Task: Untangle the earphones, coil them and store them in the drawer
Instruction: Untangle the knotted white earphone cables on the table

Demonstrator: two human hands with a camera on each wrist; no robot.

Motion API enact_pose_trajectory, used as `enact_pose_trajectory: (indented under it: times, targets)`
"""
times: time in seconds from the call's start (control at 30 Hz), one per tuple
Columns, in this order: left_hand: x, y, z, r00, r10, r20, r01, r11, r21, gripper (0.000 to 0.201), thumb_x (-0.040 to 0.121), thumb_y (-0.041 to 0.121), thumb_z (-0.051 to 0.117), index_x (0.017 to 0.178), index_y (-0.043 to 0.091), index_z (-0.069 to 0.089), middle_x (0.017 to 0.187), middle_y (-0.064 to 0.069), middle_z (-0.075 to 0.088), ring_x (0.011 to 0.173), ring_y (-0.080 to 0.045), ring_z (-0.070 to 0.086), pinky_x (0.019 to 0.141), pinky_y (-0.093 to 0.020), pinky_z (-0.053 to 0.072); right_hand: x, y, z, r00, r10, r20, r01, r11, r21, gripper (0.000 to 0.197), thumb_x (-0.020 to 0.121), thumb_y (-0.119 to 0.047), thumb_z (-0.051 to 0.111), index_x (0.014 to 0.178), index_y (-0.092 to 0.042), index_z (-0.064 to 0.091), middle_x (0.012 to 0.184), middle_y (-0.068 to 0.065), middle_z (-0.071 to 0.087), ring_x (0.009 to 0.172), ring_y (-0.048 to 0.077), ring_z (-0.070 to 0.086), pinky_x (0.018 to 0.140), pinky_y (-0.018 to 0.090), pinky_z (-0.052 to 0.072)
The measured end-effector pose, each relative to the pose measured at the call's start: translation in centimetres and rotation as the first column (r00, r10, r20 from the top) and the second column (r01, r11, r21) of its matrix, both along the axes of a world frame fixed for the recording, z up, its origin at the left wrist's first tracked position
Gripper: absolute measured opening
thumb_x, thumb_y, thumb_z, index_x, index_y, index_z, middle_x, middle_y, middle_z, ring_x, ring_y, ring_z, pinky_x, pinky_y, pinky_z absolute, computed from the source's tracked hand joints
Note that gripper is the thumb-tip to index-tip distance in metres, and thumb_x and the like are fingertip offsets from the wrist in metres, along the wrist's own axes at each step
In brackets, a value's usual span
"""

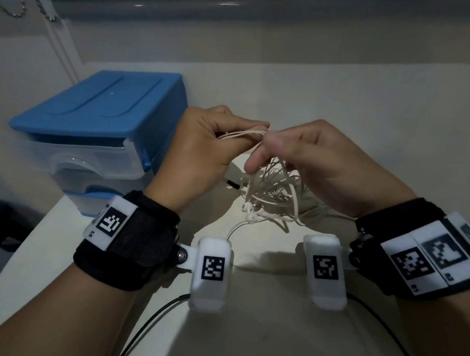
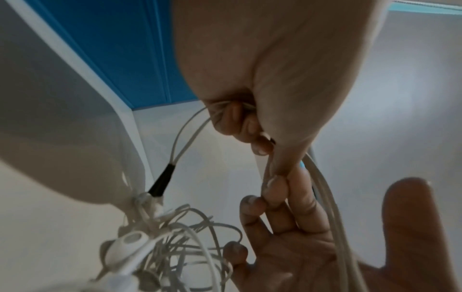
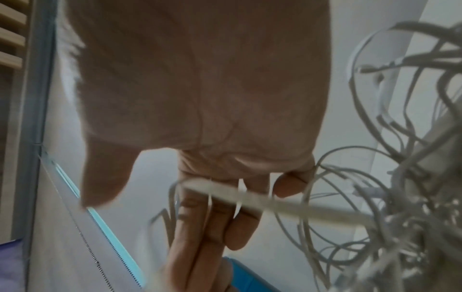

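Observation:
The white earphones [image 1: 273,195] are a loose tangle, partly lifted off the table, with two earbuds [image 1: 251,213] hanging at its near side. My left hand [image 1: 211,144] grips several strands in its curled fingers; the left wrist view shows these fingers [image 2: 260,142] closed round the cable, and a black sleeve [image 2: 162,181] below. My right hand [image 1: 323,168] reaches toward the left with straight fingers [image 3: 200,227]. Strands run across them, and the tangle [image 3: 412,177] hangs beside the palm. The blue drawer unit [image 1: 96,112] stands at the left.
The pale table [image 1: 339,101] stretches back to a wall. The unit's translucent drawers [image 1: 76,154] face the front left. A beaded blind chain [image 1: 20,7] hangs at the far left. Black leads [image 1: 146,322] trail from the wrist cameras near the table's front edge.

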State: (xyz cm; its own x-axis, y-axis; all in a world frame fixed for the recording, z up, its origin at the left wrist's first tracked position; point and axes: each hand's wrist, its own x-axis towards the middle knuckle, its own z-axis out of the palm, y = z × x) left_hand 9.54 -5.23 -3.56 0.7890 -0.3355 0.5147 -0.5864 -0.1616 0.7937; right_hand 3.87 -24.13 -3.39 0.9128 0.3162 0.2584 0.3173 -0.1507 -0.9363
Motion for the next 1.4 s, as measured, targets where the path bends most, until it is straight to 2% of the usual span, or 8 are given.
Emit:
enact_pose_trajectory:
  times: [0.07, 0.2, 0.43, 0.63, 0.8, 0.9, 1.1, 1.4]
  targets:
    - [0.2, 0.0, -0.1, 1.000, 0.000, -0.019, -0.001, 1.000, -0.016, 0.019, 0.085, 0.012, 0.080, 0.104, 0.011, 0.081, 0.079, -0.005, 0.070, 0.075, -0.009, 0.063, 0.069, -0.022, 0.047, 0.2, -0.4, 0.0, 0.997, -0.043, 0.061, 0.043, 0.999, -0.009, 0.023, 0.094, -0.024, 0.067, 0.085, -0.005, 0.076, 0.081, 0.001, 0.073, 0.083, 0.011, 0.064, 0.083, 0.027, 0.044]
    - [0.1, -0.1, 0.0, 0.998, -0.013, -0.058, 0.010, 0.999, -0.046, 0.013, 0.087, 0.016, 0.080, 0.098, 0.010, 0.082, 0.083, -0.008, 0.077, 0.072, -0.021, 0.064, 0.069, -0.033, 0.050, 1.0, -1.6, 0.2, 0.981, -0.184, 0.059, 0.163, 0.952, 0.257, 0.027, 0.102, -0.019, 0.053, 0.078, -0.011, 0.064, 0.075, 0.005, 0.065, 0.074, 0.019, 0.054, 0.070, 0.032, 0.038]
    - [-0.3, 0.1, 0.8, 0.917, -0.342, -0.208, 0.255, 0.899, -0.356, 0.028, 0.092, 0.011, 0.048, 0.101, 0.008, 0.074, 0.072, -0.001, 0.050, 0.073, -0.014, 0.046, 0.080, -0.031, 0.042, 1.5, -3.9, 0.9, 0.885, -0.464, -0.029, 0.348, 0.620, 0.703, 0.023, 0.098, -0.022, 0.053, 0.077, -0.014, 0.057, 0.067, 0.000, 0.054, 0.060, 0.011, 0.048, 0.057, 0.024, 0.031]
    - [-0.8, 0.0, 0.9, 0.941, -0.324, -0.095, 0.284, 0.912, -0.297, 0.023, 0.102, 0.008, 0.052, 0.109, 0.015, 0.072, 0.073, 0.000, 0.047, 0.056, -0.013, 0.040, 0.050, -0.023, 0.034, 1.6, -3.3, 0.6, 0.852, -0.524, -0.008, 0.442, 0.709, 0.549, 0.033, 0.104, -0.020, 0.050, 0.072, -0.015, 0.056, 0.060, 0.001, 0.029, 0.052, 0.013, 0.018, 0.046, 0.024, 0.016]
    - [-0.8, -0.2, 0.6, 0.989, -0.137, -0.063, 0.128, 0.983, -0.132, 0.019, 0.099, 0.004, 0.062, 0.113, 0.007, 0.074, 0.069, 0.002, 0.054, 0.050, -0.001, 0.043, 0.049, -0.012, 0.033, 1.2, -2.3, 0.6, 0.906, -0.422, 0.028, 0.381, 0.844, 0.378, 0.031, 0.106, -0.018, 0.050, 0.078, -0.012, 0.064, 0.063, 0.004, 0.026, 0.053, 0.013, 0.020, 0.049, 0.024, 0.019]
    - [-0.4, -0.2, 0.3, 0.990, -0.070, -0.119, 0.074, 0.997, 0.025, 0.015, 0.097, 0.008, 0.067, 0.107, 0.012, 0.078, 0.078, -0.017, 0.065, 0.057, 0.002, 0.051, 0.056, -0.009, 0.039, 0.5, -1.7, 1.5, 0.972, -0.235, 0.009, 0.189, 0.806, 0.560, 0.027, 0.110, -0.022, 0.039, 0.096, -0.014, 0.060, 0.064, 0.001, 0.029, 0.051, 0.012, 0.025, 0.058, 0.029, 0.022]
    - [-0.7, -0.2, -0.3, 0.916, -0.189, -0.354, 0.290, 0.922, 0.257, 0.014, 0.098, 0.016, 0.067, 0.106, 0.011, 0.077, 0.091, -0.008, 0.076, 0.069, -0.010, 0.064, 0.065, -0.022, 0.051, -0.1, -1.4, 1.9, 0.999, 0.013, 0.048, -0.042, 0.741, 0.670, 0.020, 0.110, -0.020, 0.029, 0.109, -0.021, 0.049, 0.090, 0.002, 0.055, 0.089, 0.016, 0.059, 0.085, 0.034, 0.044]
    - [-1.2, 0.0, -0.2, 0.897, -0.259, -0.359, 0.383, 0.860, 0.336, 0.032, 0.083, 0.015, 0.084, 0.111, 0.025, 0.075, 0.104, -0.004, 0.071, 0.077, -0.004, 0.057, 0.074, -0.021, 0.051, -0.2, -1.5, 1.8, 0.985, 0.170, 0.038, -0.103, 0.396, 0.912, 0.028, 0.106, -0.005, 0.026, 0.111, -0.017, 0.051, 0.095, 0.005, 0.055, 0.098, 0.020, 0.054, 0.092, 0.037, 0.037]
